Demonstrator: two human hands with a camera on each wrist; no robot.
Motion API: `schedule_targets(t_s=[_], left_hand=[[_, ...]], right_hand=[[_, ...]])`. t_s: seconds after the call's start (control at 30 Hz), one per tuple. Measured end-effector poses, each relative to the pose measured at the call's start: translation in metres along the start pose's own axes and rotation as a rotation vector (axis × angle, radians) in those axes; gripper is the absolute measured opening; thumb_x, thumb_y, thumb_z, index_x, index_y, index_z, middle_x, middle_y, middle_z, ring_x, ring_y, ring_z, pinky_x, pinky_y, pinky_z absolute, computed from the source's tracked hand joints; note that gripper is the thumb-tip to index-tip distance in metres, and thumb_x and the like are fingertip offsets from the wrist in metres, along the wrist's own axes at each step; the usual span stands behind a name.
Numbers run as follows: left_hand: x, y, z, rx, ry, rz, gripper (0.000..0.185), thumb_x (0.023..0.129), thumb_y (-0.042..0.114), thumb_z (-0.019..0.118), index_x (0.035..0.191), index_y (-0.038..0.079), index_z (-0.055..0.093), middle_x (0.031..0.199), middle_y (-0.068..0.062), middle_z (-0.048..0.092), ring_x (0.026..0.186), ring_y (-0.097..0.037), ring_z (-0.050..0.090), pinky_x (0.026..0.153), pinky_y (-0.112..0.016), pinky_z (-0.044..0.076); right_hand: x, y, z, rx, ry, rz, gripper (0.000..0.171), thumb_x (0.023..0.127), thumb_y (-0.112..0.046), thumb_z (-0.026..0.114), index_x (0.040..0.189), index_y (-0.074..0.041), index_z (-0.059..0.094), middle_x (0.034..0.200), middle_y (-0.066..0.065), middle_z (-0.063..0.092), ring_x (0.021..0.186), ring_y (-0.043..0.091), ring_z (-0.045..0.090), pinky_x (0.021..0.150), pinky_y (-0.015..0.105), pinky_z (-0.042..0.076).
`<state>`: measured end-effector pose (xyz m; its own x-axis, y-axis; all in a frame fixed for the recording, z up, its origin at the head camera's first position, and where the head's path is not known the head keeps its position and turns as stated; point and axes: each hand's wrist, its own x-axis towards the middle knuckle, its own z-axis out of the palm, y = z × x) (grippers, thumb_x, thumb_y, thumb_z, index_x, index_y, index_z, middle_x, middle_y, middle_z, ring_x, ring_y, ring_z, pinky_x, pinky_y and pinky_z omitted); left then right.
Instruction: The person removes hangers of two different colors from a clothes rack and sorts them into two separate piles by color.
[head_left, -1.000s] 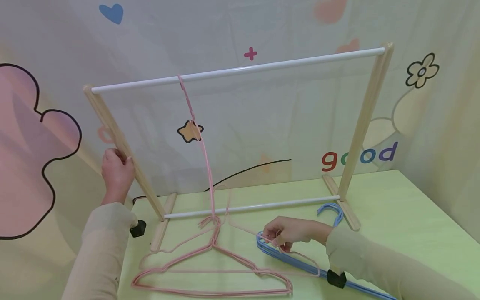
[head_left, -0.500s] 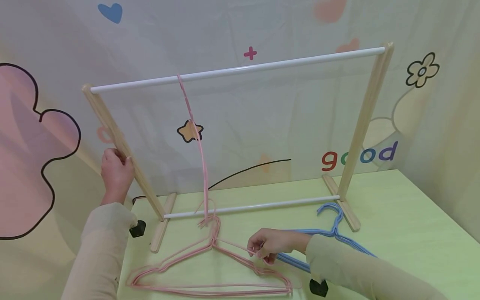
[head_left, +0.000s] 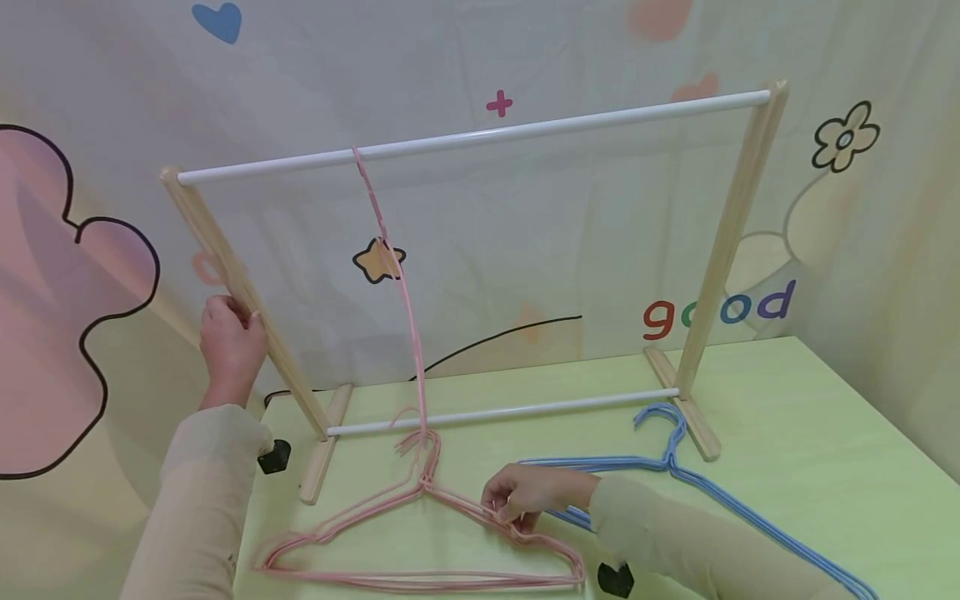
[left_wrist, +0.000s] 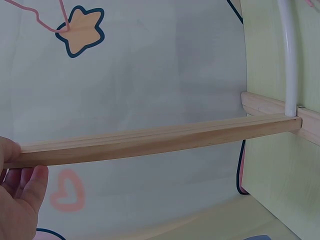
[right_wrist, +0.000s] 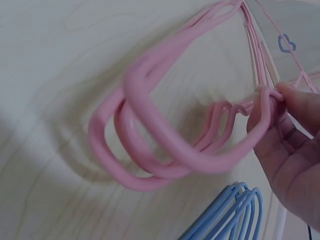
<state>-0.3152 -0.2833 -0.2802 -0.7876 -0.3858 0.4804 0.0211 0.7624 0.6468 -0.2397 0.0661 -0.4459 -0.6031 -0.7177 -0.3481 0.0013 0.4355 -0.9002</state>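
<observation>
Left hand (head_left: 231,337) gripping rack post (head_left: 247,300), right hand (head_left: 517,500) pinching pink hangers (head_left: 420,542); might snag and drag the whole tangled bunch.

pink hangers (head_left: 420,533), blue hangers (head_left: 675,475), white rail (head_left: 472,140)

- Light is soft, even and bright in all views; no hard glare.
- A faint highlight runs along the top rail (head_left: 472,140).
- Shadows are weak: a pale one under the pink hangers (right_wrist: 165,150) in the right wrist view, a soft one behind the post (left_wrist: 150,145) on the backdrop.
- Head view is sharp, with slight bending at its edges.
- Right wrist view is blurred: the nearest pink loops smear, and the right hand (right_wrist: 290,150) is soft.
</observation>
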Motion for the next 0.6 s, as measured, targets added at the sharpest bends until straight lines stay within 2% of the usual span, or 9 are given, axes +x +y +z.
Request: schedule_targets(t_s=[0.27,0.6], left_hand=[[-0.001,0.000,-0.001,0.000,-0.003,-0.002,0.028,0.089,0.014,0.044,0.108,-0.006,0.038,0.103,-0.023,0.042,0.092,-0.037,0.043,0.079,-0.044,0.036],[-0.001,0.001,-0.002,-0.013,-0.032,-0.033,0.030,0.090,0.015,0.041,0.112,-0.004,0.036,0.106,-0.022,0.041,0.093,-0.035,0.043,0.079,-0.043,0.038]], right_hand=[[0.002,0.006,0.004,0.046,0.018,0.055,0.011,0.080,0.009,0.050,0.090,0.011,0.056,0.059,0.000,0.048,0.047,0.007,0.044,0.041,0.017,0.036],[0.009,0.015,0.001,0.074,0.092,0.117,0.012,0.076,0.011,0.053,0.081,0.003,0.060,0.059,0.002,0.054,0.045,0.008,0.046,0.040,0.017,0.038]])
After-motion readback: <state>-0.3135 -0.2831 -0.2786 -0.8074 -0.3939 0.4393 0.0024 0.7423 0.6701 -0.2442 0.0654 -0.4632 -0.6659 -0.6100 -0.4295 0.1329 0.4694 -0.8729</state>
